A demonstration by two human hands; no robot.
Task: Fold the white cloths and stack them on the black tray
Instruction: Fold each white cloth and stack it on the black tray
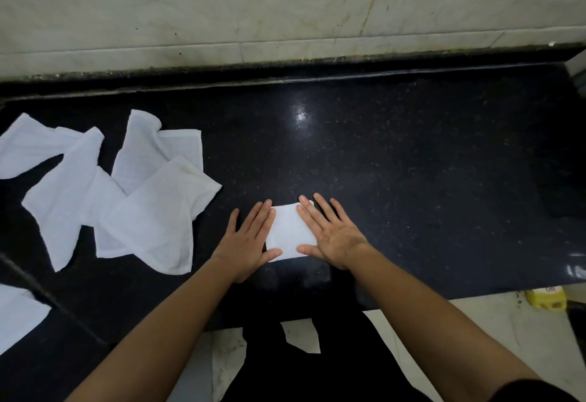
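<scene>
- At the middle of the black counter (412,164), close to its front edge, both hands lie flat, palms down, on one folded white cloth (287,230)
- The left hand (250,240) has its fingers straight and slightly spread, pointing away from the person; its inner fingers and thumb tip rest on the cloth's left edge, its outer fingers on the bare counter
- The right hand (333,233) is flat too, fingers straight and fanned over the cloth's right side, with the thumb lying along the near edge
- Neither hand curls round or pinches anything; both bare forearms reach in from the bottom of the view
- One cloth is folded: a small rectangle, pressed between the two hands
- The loose white cloths (152,211) lie in a heap on the counter's left part, crumpled and unfolded; they number four or five, but they overlap too much for a sure count. The heap is near the left hand but not touching it
- One more piece, a cut-off white cloth (19,316), shows at the lower left corner on a dark surface beyond a raised ridge (47,290); whether that surface is the tray cannot be told
- Behind the counter stands a pale marble wall (285,5), and a yellow object (545,298) sits on the floor at the right
</scene>
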